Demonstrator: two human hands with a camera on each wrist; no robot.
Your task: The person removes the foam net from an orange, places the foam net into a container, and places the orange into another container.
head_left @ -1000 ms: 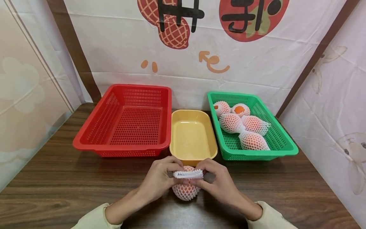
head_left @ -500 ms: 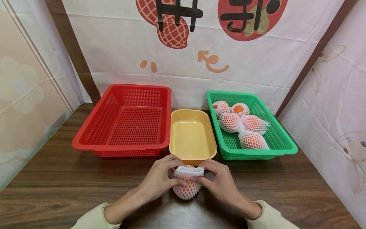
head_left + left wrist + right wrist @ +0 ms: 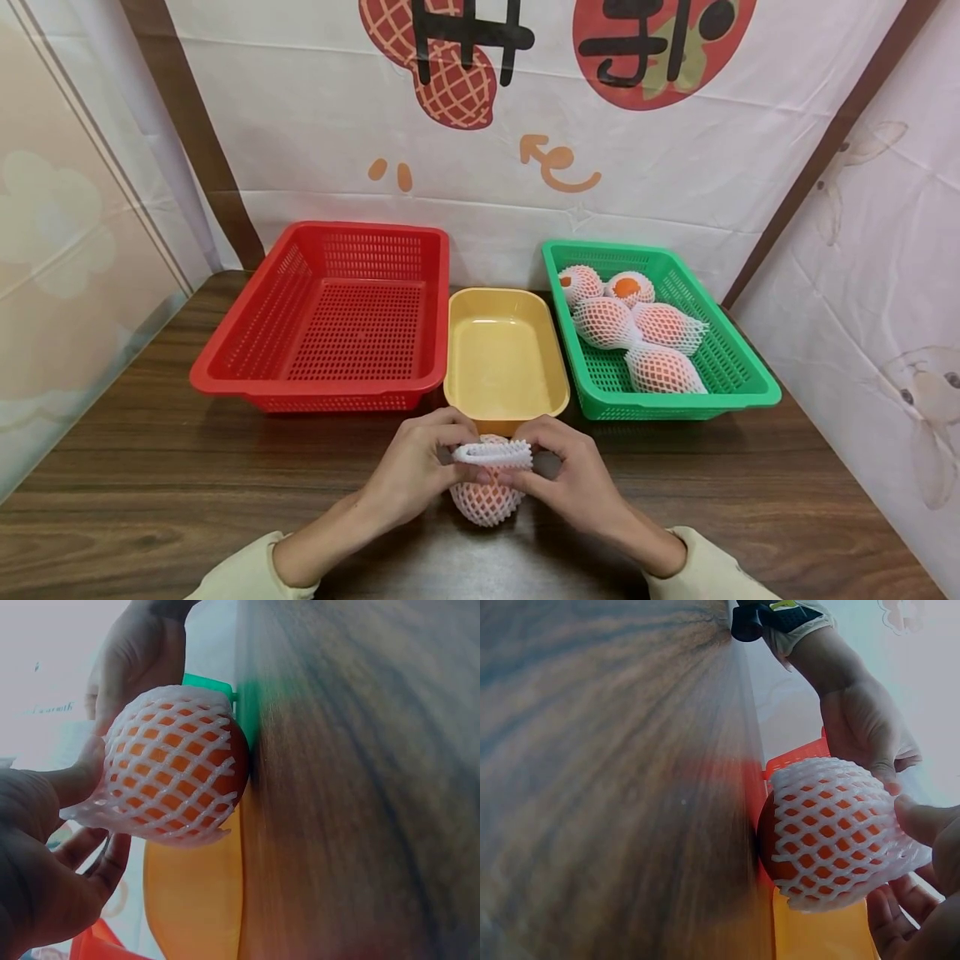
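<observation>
A round orange fruit [image 3: 768,832] stands on the table near its front edge, wrapped in a white foam net [image 3: 486,502]. Its bare underside shows below the net in both wrist views and meets the tabletop. The net's top is gathered into a flat white band above the fruit. My left hand [image 3: 420,462] pinches this band at its left end, thumb in front and fingers behind. At the other end my right hand [image 3: 573,468] pinches it the same way. In the left wrist view, the fingers [image 3: 112,862] reach behind the net's gathered end.
Behind the hands lies a yellow tray [image 3: 506,367]. A red basket [image 3: 322,387] stands to its left. On the right, a green basket [image 3: 675,406] holds several net-wrapped fruits [image 3: 666,371]. A printed cloth [image 3: 315,150] hangs at the back of the wooden table [image 3: 150,500].
Half a second ago the net's top leaned back and the thumbs lay on its front; now the band stands flatter, with the thumbs just under it. Both hands have barely shifted. The baskets stay put.
</observation>
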